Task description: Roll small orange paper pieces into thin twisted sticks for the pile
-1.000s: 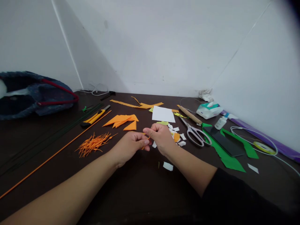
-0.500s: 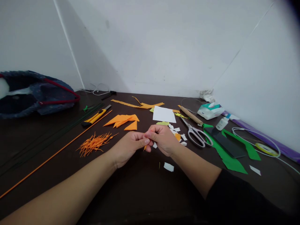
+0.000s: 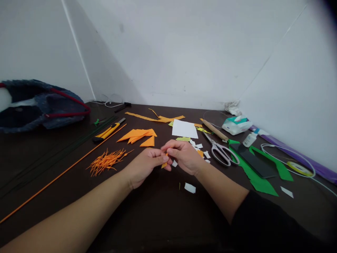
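My left hand pinches a small orange paper strip between thumb and fingers, above the middle of the dark table. Meeting it fingertip to fingertip, my right hand is closed on the upper part of the same strip. Most of the strip is hidden by my fingers; its lower end pokes out beneath them. To the left lies a pile of thin twisted orange paper strands. Behind my left hand are folded orange paper pieces. White paper scraps lie close to my right hand.
A yellow utility knife and a long orange stick are at left. On the right lie scissors, green paper, a dark phone and a glue bottle. A white sheet is behind my hands, before the wall.
The fingers of my right hand have loosened and shifted slightly, and more of the orange strip shows between my hands. My left hand has barely moved.
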`<state>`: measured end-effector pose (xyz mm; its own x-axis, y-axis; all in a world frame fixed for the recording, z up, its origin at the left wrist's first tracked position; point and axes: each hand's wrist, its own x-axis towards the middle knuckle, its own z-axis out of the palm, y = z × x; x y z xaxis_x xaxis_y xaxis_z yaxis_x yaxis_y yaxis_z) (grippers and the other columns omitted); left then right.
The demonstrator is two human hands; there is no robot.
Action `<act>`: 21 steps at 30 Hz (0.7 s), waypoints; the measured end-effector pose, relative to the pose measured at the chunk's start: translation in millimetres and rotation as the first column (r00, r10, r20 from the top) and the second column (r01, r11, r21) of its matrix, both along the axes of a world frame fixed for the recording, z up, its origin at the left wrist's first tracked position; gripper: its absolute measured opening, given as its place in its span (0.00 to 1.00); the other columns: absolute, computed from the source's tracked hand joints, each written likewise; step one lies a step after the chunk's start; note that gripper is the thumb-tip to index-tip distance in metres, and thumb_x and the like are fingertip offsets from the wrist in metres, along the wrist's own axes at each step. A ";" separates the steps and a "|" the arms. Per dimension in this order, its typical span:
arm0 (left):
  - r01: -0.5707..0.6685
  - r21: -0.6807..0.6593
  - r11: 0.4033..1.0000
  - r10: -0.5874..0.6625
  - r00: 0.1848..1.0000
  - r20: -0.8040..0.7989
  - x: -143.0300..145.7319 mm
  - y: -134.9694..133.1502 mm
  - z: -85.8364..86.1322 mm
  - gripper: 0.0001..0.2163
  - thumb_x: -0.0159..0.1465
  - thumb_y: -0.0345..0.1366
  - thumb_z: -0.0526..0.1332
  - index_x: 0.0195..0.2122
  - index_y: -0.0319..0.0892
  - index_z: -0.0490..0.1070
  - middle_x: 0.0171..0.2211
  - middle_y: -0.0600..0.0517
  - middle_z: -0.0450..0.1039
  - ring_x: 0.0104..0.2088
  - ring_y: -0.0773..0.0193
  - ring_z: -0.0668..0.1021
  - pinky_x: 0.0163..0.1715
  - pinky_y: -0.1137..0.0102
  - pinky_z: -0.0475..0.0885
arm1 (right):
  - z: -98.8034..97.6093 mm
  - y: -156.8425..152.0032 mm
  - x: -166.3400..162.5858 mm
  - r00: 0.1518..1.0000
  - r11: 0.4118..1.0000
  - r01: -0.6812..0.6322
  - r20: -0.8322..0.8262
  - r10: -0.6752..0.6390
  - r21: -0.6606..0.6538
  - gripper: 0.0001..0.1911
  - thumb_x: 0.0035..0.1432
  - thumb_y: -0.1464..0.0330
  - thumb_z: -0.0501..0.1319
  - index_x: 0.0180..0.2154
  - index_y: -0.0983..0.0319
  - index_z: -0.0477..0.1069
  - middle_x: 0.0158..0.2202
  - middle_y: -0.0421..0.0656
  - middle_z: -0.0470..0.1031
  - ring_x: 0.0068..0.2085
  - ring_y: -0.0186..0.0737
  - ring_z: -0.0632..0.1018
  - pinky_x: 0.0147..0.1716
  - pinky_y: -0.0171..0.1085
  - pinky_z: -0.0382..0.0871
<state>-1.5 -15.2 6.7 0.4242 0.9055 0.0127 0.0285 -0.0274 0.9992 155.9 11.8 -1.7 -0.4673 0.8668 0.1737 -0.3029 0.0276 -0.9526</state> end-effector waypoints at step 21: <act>0.007 0.023 1.000 -0.006 0.999 -0.037 -0.5 0.2 1.4 0.09 0.58 0.37 0.57 0.26 0.40 0.73 0.24 0.52 0.74 0.32 0.64 0.73 0.43 0.66 0.62 | 1.7 -1.6 -5.6 0.983 0.983 0.182 0.005 -0.183 0.031 0.07 0.44 0.67 0.64 0.22 0.62 0.68 0.23 0.38 0.69 0.24 0.29 0.67 0.26 0.34 0.61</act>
